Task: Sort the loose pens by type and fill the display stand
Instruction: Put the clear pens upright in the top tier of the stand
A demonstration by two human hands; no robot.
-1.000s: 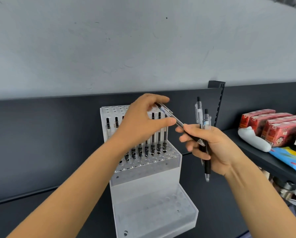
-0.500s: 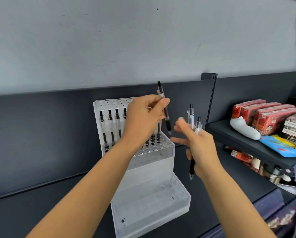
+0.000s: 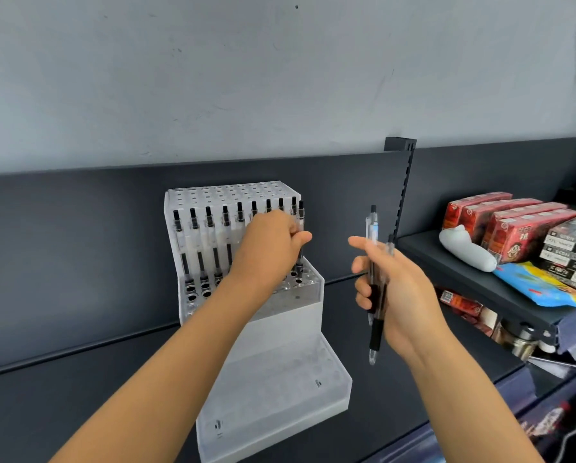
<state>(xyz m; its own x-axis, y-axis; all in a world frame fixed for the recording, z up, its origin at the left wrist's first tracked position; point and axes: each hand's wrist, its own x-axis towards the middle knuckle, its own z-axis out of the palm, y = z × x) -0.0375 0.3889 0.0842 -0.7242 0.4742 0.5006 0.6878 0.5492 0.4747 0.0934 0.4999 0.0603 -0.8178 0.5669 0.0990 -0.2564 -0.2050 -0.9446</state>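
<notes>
**Desk:** What fills the frame?

**Photographer:** A clear stepped display stand [image 3: 286,329] at lower centre, against a dark panel. Its middle tier carries a row of pens [image 3: 210,235], upright and evenly spaced. The bottom tier looks unfilled. At far right a shelf [image 3: 453,259] holds red boxes [image 3: 500,222].

**Desk:** And the hands?

**Photographer:** The left hand [image 3: 270,242], at centre, has its fingers curled round one pen [image 3: 300,217] at the right end of that row. The pen stands near vertical with its tip down at the holes. Whether it is fully seated cannot be told. The right hand [image 3: 403,295], right of centre, clasps the loose pens [image 3: 376,332] in a bunch, well apart from the stand.

**Desk:** What makes this step go well?

**Photographer:** Probably a straight drop. The barrel should be plumb over the hole before it goes down, so it slides in without jamming on the rim. The holes sit close together, so the knuckles could knock the neighbouring pens askew. A grip high on the barrel helps there. The pen should match the row's type, clear barrel and black cap. The fingers should let go only once it stands by itself.
</notes>
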